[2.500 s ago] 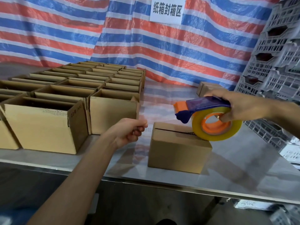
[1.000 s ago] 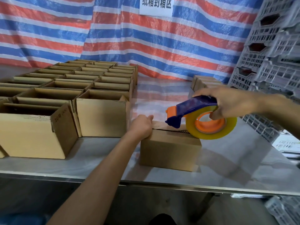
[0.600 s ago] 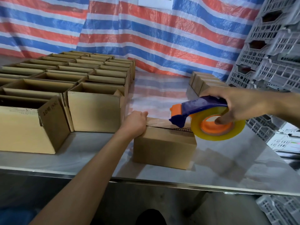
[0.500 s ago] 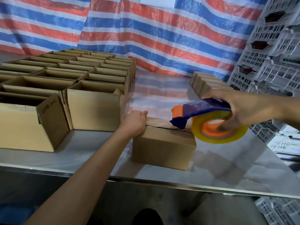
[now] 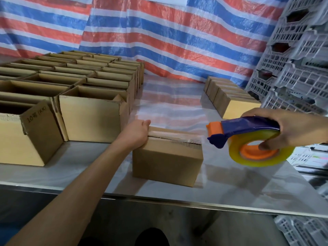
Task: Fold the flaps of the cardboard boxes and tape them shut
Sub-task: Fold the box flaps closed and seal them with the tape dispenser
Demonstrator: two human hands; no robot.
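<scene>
The left hand (image 5: 135, 134) is clasping the left end of the closed cardboard box (image 5: 166, 160) near the surface's (image 5: 230, 189) front edge. The right hand (image 5: 291, 128) is gripping a tape dispenser (image 5: 248, 141) just beyond its right end. Open boxes (image 5: 92, 118) are crowding the left, grey crates (image 5: 292, 68) the right.

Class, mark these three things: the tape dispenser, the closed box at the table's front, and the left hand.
tape dispenser (image 5: 248, 127): head view, on its blue body.
closed box (image 5: 167, 164): head view, on its front face.
left hand (image 5: 136, 134): head view, on its back.

Head-worn view, forward and down over table (image 5: 230, 185)
</scene>
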